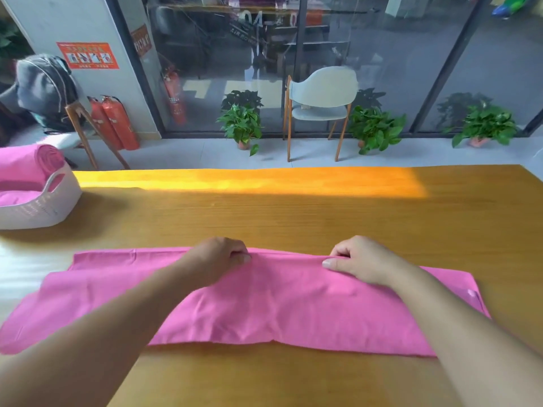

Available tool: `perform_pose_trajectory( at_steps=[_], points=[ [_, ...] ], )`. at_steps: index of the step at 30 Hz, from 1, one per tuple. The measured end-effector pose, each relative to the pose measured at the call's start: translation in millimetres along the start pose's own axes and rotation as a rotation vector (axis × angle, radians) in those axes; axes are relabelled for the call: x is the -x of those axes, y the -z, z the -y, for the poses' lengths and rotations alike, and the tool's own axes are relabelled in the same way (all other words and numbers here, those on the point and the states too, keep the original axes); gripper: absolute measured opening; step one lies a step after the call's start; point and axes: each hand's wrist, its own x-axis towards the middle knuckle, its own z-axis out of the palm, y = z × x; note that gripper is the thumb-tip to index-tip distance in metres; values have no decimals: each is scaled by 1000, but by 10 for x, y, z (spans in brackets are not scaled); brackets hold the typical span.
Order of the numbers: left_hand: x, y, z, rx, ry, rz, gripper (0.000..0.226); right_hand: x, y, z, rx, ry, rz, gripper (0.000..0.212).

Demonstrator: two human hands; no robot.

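A pink towel (282, 304) lies spread flat across the near half of the wooden table (293, 218), folded into a long band. My left hand (219, 259) pinches the towel's far edge left of the middle, fingers curled over the hem. My right hand (361, 259) grips the same far edge further right, thumb on top and fingers curled behind it. Both forearms reach in from the bottom of the view and cover parts of the towel.
A white basket (44, 207) with rolled pink towels (35, 163) stands at the table's far left. Beyond the table are a pale chair (320, 98), potted plants (244, 121), fire extinguishers (117, 121) and a glass wall.
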Motion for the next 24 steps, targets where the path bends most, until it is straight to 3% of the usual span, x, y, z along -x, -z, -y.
perform_pose_trajectory(
  at_steps=[4,7,9,12,16,17,19,24],
  points=[
    [-362,-307,259,-71,-1,-79,28,-307,-200,-166,7,-115,-30,35],
    [-401,-498,384,-185,-241,-306,36,-360,-256,-233,6,-124,-61,39],
    [-428,-492,410,-185,-276,-375,30,-386,-225,-243,-8,-102,-86,41],
    [-557,-369,358,-302,-265,-371,29,-423,-221,-256,25,-120,-99,45],
    [-852,-197,303,-250,-61,-41,30,-455,-240,-219,139,-151,-78,49],
    [-912,-198,316,-279,-48,-19,30,-462,-248,-220,147,-157,-77,49],
    [-950,-216,360,-364,-97,-33,30,-460,-258,-215,161,-168,-90,50],
    [-781,-296,724,-120,-200,-232,62,-437,-346,-199,286,-135,-194,48]
  ],
)
